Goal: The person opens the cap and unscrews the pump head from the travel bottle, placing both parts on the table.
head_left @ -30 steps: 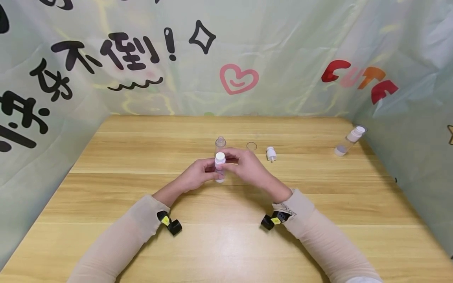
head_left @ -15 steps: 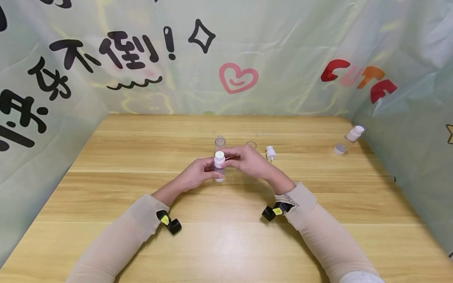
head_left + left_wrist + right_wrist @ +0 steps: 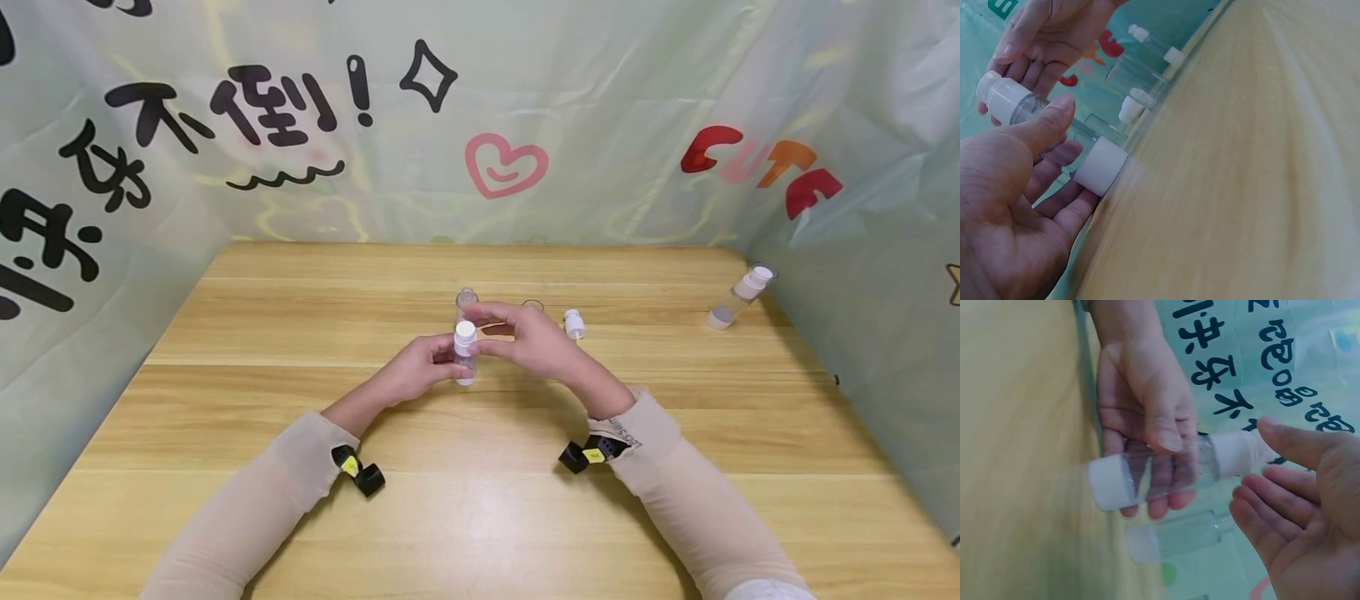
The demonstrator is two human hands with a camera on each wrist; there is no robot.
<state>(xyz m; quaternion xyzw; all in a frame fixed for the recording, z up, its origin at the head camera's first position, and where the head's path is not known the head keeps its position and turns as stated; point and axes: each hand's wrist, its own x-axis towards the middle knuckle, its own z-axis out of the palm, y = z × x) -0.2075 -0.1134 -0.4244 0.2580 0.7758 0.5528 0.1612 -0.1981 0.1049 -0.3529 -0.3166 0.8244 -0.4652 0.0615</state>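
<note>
My left hand [image 3: 412, 368] holds a small clear pump bottle [image 3: 465, 335] upright at the table, thumb on one side and fingers on the other. The bottle has a white base [image 3: 1101, 167] and a white collar and top [image 3: 1238, 452]. Beside that white top is my right hand [image 3: 536, 340], its thumb and fingers spread apart around it. In the right wrist view the thumb lies close to the white top; whether it touches is unclear. A second clear bottle [image 3: 1186, 535] with a white base stands just behind.
Right of the hands a loose white pump head [image 3: 574, 324] stands on the wooden table [image 3: 480, 500]. Beside it is a clear cap [image 3: 1137, 80], partly hidden by my right hand in the head view. Another pump bottle [image 3: 738, 298] stands at the far right, near the printed cloth wall [image 3: 600, 192].
My right hand's fingers have spread away from the bottle's white top, and its forearm has shifted slightly right. My left hand keeps its hold on the bottle in the same place.
</note>
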